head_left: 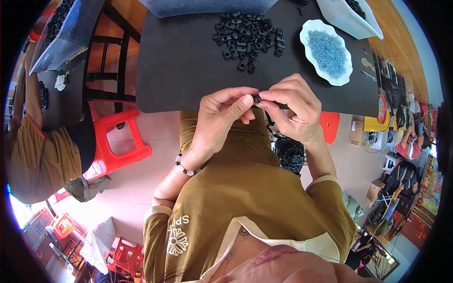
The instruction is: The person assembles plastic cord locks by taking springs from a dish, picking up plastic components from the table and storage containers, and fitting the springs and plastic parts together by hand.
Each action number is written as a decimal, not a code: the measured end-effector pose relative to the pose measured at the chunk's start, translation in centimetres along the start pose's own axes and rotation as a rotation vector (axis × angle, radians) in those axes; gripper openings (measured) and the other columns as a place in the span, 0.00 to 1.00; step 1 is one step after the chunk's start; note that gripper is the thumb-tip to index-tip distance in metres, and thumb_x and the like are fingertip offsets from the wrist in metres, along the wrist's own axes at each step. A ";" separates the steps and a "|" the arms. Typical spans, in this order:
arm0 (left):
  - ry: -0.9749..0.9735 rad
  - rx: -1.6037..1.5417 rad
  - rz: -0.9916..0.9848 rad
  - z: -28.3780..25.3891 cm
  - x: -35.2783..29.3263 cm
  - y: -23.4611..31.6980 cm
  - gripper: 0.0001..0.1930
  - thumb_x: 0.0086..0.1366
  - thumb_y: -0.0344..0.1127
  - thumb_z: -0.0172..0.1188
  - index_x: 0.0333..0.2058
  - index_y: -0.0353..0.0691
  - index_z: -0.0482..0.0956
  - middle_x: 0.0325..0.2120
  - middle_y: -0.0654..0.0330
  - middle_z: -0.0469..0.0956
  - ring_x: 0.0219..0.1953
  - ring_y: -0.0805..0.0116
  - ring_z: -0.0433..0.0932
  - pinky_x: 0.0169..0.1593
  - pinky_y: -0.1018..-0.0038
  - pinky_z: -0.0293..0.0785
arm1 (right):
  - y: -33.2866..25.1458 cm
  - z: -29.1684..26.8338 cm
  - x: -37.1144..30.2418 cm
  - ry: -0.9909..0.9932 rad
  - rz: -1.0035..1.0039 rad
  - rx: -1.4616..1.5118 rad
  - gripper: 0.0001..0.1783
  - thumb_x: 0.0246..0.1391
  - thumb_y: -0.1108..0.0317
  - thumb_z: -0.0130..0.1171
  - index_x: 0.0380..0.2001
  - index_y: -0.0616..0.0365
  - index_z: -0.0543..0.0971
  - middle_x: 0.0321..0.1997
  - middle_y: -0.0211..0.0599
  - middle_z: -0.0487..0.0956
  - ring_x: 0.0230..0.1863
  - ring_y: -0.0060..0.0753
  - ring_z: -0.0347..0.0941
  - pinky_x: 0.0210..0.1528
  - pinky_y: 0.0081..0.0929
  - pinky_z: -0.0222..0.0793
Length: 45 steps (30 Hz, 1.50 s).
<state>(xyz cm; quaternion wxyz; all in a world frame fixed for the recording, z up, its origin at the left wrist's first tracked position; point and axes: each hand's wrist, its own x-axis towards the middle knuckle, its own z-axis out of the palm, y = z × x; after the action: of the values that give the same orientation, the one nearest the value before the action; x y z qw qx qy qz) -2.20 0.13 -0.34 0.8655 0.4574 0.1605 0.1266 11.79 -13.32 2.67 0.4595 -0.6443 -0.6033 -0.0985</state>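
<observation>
Just in front of my body, at the table's near edge, both hands meet at a small black plastic part. The thumb and index finger of my left hand are closed on its left side. From the right, my right hand pinches the same part with its fingertips, which cover much of it. Beyond them on the dark table lies a loose heap of similar black plastic parts. Right of the heap, a white scalloped dish holds many tiny, shiny, bluish-grey pieces, too small to make out singly.
A translucent bin stands at the table's far edge, and a white bin with black parts at the far right. To the left are a red stool, another person and a bin of black parts.
</observation>
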 end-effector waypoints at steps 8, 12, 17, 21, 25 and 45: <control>-0.046 -0.062 -0.051 0.1 -0.3 0.2 0.14 0.70 0.37 0.62 0.47 0.33 0.83 0.32 0.60 0.83 0.28 0.77 0.77 0.33 0.79 0.75 | -0.3 -0.9 -0.2 -0.090 0.391 0.289 0.11 0.42 0.75 0.75 0.30 0.58 0.83 0.29 0.32 0.82 0.31 0.27 0.75 0.34 0.24 0.70; -0.039 -0.054 -0.036 0.0 -0.3 0.0 0.14 0.70 0.38 0.62 0.46 0.33 0.83 0.33 0.59 0.83 0.28 0.77 0.77 0.33 0.79 0.75 | -0.6 -0.6 -0.3 -0.058 0.339 0.235 0.11 0.41 0.76 0.75 0.30 0.57 0.83 0.29 0.33 0.81 0.30 0.29 0.75 0.34 0.24 0.70; -0.026 -0.048 -0.013 0.1 -0.3 -0.2 0.14 0.69 0.38 0.63 0.45 0.33 0.84 0.32 0.60 0.83 0.28 0.77 0.77 0.33 0.79 0.76 | -0.8 -0.4 -0.4 -0.048 0.145 0.061 0.13 0.39 0.75 0.76 0.31 0.56 0.84 0.30 0.32 0.81 0.31 0.34 0.75 0.32 0.28 0.69; -0.014 -0.053 -0.026 0.0 -0.4 -0.2 0.13 0.69 0.37 0.63 0.45 0.33 0.84 0.32 0.60 0.83 0.29 0.77 0.78 0.33 0.79 0.76 | -1.1 -0.5 0.0 -0.058 0.125 0.030 0.14 0.38 0.74 0.76 0.33 0.56 0.84 0.31 0.31 0.82 0.32 0.34 0.75 0.33 0.28 0.69; -0.041 -0.051 -0.019 -0.1 -0.6 -0.2 0.13 0.69 0.36 0.63 0.45 0.33 0.83 0.31 0.60 0.83 0.29 0.76 0.78 0.33 0.79 0.76 | -0.8 -0.2 0.0 -0.059 0.180 0.081 0.16 0.38 0.73 0.76 0.34 0.55 0.85 0.31 0.31 0.81 0.32 0.33 0.74 0.33 0.28 0.69; 0.044 0.167 0.026 -1.3 -1.4 1.2 0.13 0.68 0.32 0.63 0.49 0.34 0.83 0.34 0.60 0.83 0.30 0.81 0.75 0.36 0.83 0.75 | 3.0 1.5 0.4 -0.085 0.373 -0.198 0.05 0.52 0.70 0.68 0.34 0.54 0.85 0.32 0.34 0.81 0.34 0.40 0.75 0.36 0.34 0.72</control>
<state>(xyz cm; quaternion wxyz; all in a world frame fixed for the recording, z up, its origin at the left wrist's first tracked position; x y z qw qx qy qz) -4.03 1.24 0.20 0.8189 0.5272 0.1832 0.1341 13.87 -11.53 0.63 0.3782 -0.7903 -0.4800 -0.0433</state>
